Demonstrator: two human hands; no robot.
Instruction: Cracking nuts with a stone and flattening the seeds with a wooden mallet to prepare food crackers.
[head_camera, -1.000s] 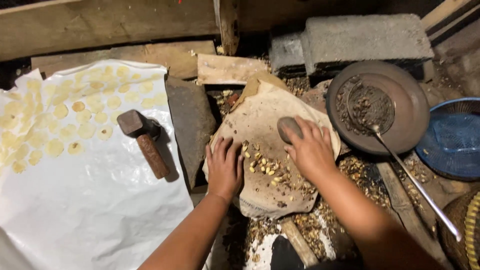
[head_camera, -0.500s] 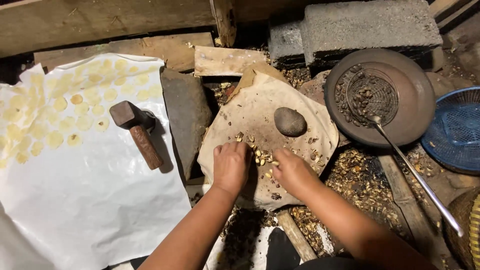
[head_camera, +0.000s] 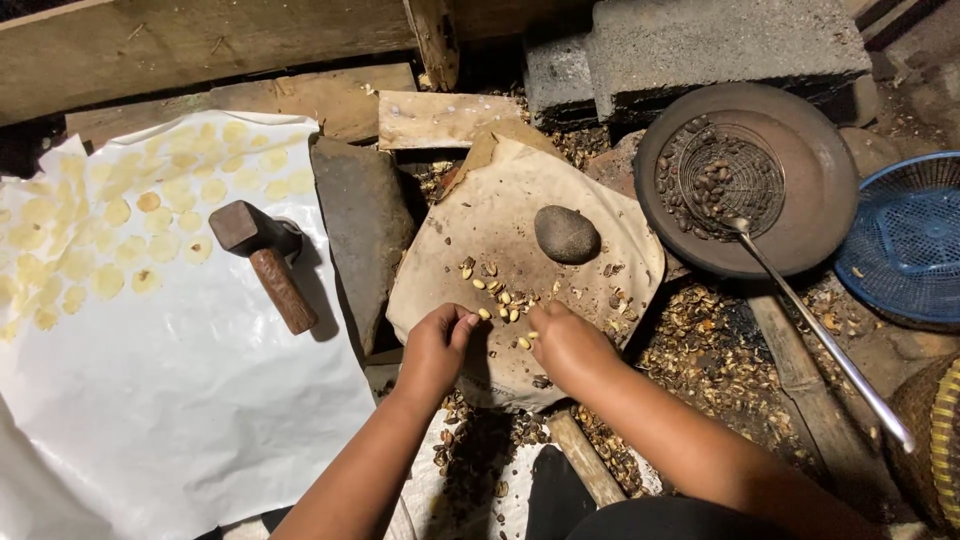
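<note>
While both hands work low on the tan sheet (head_camera: 500, 215), the left hand (head_camera: 437, 345) curls its fingers at a pale kernel, pinched at the fingertips as far as can be told. At its three o'clock, the right hand (head_camera: 567, 345) is loosely closed over the kernels (head_camera: 503, 298); what it holds cannot be told. Those pale kernels lie scattered at the hands' twelve o'clock. Farther up sits a round grey stone (head_camera: 566, 233), a hammer (head_camera: 268, 262) at nine o'clock on white paper (head_camera: 190, 400).
</note>
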